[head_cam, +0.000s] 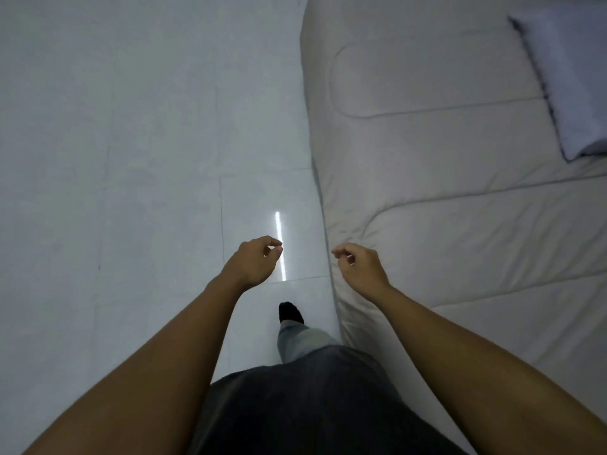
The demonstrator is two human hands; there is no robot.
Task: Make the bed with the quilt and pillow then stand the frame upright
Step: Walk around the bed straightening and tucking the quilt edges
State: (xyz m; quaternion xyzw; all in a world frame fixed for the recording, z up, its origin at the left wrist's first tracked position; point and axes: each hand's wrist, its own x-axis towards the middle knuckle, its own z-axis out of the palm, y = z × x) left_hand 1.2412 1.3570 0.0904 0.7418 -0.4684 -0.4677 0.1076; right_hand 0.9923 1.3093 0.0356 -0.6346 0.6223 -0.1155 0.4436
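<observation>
A beige quilt (443, 152) lies spread over the bed on the right, its side hanging down toward the floor. A white pillow (571, 77) rests on it at the top right, partly cut off by the frame edge. My left hand (254, 261) hovers over the floor beside the bed, fingers curled loosely with thumb and forefinger touching, holding nothing. My right hand (359, 266) hangs just above the quilt's edge, fingers curled in, with nothing in it. No frame is in view.
Pale glossy floor tiles (131, 159) fill the left half, with a bright light reflection (280, 244) near my left hand. My foot in a dark sock (290, 311) stands on the floor close to the bed's side.
</observation>
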